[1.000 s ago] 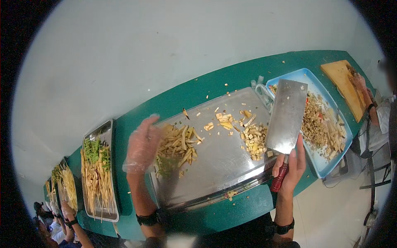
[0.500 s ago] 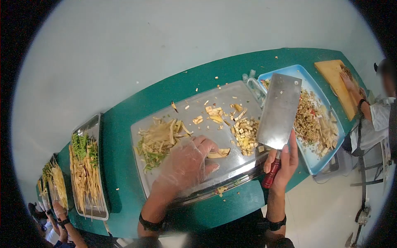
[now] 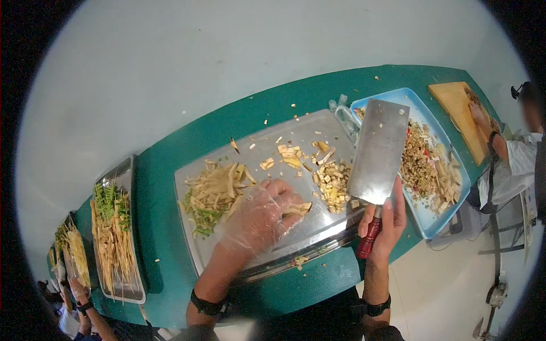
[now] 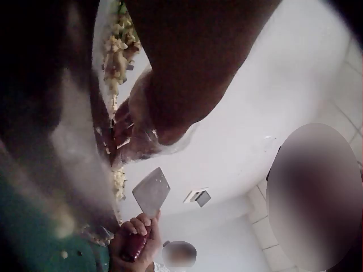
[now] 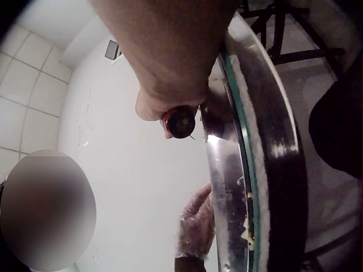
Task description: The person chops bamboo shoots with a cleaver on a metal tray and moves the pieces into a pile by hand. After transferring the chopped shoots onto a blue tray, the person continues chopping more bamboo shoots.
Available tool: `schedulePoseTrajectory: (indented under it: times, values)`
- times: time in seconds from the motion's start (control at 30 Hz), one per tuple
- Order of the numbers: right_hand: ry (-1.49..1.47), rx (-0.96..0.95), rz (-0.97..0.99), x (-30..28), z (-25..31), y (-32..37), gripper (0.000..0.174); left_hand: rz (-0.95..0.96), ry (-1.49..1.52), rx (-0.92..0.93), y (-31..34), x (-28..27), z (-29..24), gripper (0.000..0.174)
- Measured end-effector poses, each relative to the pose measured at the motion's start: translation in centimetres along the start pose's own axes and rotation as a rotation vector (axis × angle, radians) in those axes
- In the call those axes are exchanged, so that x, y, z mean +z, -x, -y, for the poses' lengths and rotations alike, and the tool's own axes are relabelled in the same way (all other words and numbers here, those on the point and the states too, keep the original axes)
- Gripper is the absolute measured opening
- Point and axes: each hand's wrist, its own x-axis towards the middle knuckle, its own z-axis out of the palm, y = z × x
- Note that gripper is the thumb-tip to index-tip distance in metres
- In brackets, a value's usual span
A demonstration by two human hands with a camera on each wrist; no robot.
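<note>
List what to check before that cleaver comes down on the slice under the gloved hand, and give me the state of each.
1. Grip: the right hand is wrapped round the red handle of the cleaver. Ok.
2. Blade clearance: it is held up to the right, apart from the left hand. Ok.
3. Hold: the gloved left hand holds the slice on the steel tray. Ok.
4. Fingertips tucked back from the cut line: the glove hides them. Cannot tell.
5. Room to cut: the diced pile lies beside the slice, not on it. Ok.
</note>
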Motion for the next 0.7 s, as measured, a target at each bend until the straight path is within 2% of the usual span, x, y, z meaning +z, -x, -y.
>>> schedulePoseTrajectory:
  times: [0.33, 0.4, 0.7]
  values:
    - [0.077, 0.003, 0.022, 0.2, 0.2, 0.1, 0.054, -0.005, 0.062, 0.006, 0.1, 1.5, 0.0, 0.031]
    - [0.069, 0.003, 0.000, 0.3, 0.2, 0.1, 0.054, -0.076, 0.093, 0.019, 0.1, 1.6, -0.1, 0.027]
    - [0.028, -0.010, 0.024, 0.1, 0.1, 0.1, 0.055, -0.042, 0.211, -0.021, 0.2, 1.8, -0.2, 0.017]
